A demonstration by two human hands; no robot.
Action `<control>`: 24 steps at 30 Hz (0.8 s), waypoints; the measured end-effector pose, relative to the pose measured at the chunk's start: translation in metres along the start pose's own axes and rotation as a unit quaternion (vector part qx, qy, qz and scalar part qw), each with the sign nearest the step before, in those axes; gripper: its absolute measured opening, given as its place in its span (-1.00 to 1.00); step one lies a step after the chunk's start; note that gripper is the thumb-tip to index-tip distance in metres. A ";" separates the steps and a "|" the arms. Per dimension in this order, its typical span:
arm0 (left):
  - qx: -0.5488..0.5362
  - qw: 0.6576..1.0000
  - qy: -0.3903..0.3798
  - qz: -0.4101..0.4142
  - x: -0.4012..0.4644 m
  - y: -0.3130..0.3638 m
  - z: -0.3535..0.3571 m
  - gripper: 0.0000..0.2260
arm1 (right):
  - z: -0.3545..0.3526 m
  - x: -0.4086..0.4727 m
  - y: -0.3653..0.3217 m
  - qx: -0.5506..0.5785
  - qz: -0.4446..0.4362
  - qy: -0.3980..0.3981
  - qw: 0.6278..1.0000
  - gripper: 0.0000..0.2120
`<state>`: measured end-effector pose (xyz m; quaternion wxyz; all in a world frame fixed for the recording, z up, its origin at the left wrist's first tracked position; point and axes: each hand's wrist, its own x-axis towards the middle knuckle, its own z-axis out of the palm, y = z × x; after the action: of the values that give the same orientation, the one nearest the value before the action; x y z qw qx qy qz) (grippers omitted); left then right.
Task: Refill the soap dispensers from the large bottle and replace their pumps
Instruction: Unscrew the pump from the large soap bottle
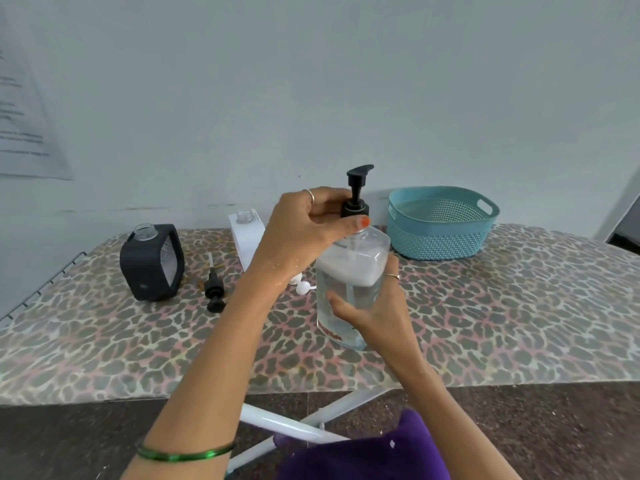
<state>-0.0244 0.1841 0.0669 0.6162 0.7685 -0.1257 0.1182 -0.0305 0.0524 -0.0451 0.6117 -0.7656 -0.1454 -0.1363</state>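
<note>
Gripping the black pump by its collar, the left hand pinches it atop the clear dispenser, which stands mid-board on the leopard-print ironing board with the right hand wrapped round its body. At nine o'clock lie a loose black pump and an open black dispenser; at eleven a white dispenser; at one a teal basket.

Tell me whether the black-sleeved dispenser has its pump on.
Off. The black-sleeved dispenser shows a bare open clear neck; a black pump lies beside it on the board.
</note>
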 end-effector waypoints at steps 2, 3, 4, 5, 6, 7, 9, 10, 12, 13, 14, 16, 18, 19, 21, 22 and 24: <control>0.046 0.998 0.036 0.021 0.005 -0.001 0.003 -0.69 | 0.000 0.001 0.000 0.000 0.003 0.000 1.000 -0.38; 0.071 0.996 0.051 0.028 0.006 -0.001 0.006 -0.68 | 0.000 0.001 0.000 -0.002 0.003 -0.001 1.000 -0.37; 0.093 0.993 0.061 0.036 0.008 0.000 0.010 -0.66 | 0.000 0.001 0.001 -0.003 0.003 -0.001 1.000 -0.34; 0.110 0.991 0.066 0.042 0.010 0.000 0.014 -0.65 | 0.000 0.002 0.002 0.000 0.005 -0.001 1.000 -0.31; 0.122 0.989 0.066 0.044 0.013 0.000 0.017 -0.66 | -0.001 0.002 0.003 0.003 0.007 -0.001 1.000 -0.28; 0.130 0.989 0.061 0.041 0.015 0.000 0.020 -0.68 | -0.001 0.002 0.004 0.005 0.008 -0.002 1.000 -0.27; 0.129 0.990 0.041 0.031 0.018 0.000 0.022 -0.71 | -0.001 0.002 0.004 0.005 0.005 -0.004 1.000 -0.27; 0.118 0.992 0.024 0.027 0.019 -0.001 0.022 -0.71 | -0.001 0.003 0.005 0.005 0.005 -0.004 1.000 -0.28; 0.084 0.996 -0.015 0.014 0.018 0.001 0.018 -0.69 | 0.000 0.003 0.005 0.008 0.005 -0.005 1.000 -0.27; 0.066 0.997 -0.038 0.006 0.016 0.003 0.015 -0.71 | 0.000 0.003 0.005 0.008 0.006 -0.005 1.000 -0.27; 0.050 0.997 -0.062 -0.003 0.014 0.004 0.010 -0.72 | 0.000 0.003 0.005 0.006 0.007 -0.006 1.000 -0.27; 0.024 0.994 -0.106 -0.017 0.011 0.005 -0.001 -0.72 | -0.001 0.003 0.004 0.005 0.009 -0.009 1.000 -0.29; 0.011 0.990 -0.135 -0.025 0.010 0.004 -0.011 -0.65 | -0.002 0.003 0.002 0.005 0.010 -0.007 1.000 -0.28; 0.014 0.990 -0.139 -0.028 0.011 0.004 -0.015 -0.62 | -0.001 0.003 0.002 0.002 0.008 -0.005 1.000 -0.27; 0.033 0.991 -0.127 -0.028 0.012 0.006 -0.018 -0.58 | -0.001 0.003 0.002 -0.008 -0.002 0.000 1.000 -0.31; 0.042 0.992 -0.117 -0.024 0.013 0.006 -0.018 -0.57 | -0.001 0.003 0.002 -0.012 -0.006 0.003 1.000 -0.35; 0.064 0.993 -0.095 -0.008 0.013 0.006 -0.014 -0.62 | -0.002 0.002 0.003 -0.014 -0.004 0.001 1.000 -0.42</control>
<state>-0.0142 0.1958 0.0800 0.5524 0.8148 -0.1691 0.0476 -0.0274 0.0500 -0.0462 0.6006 -0.7732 -0.1459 -0.1418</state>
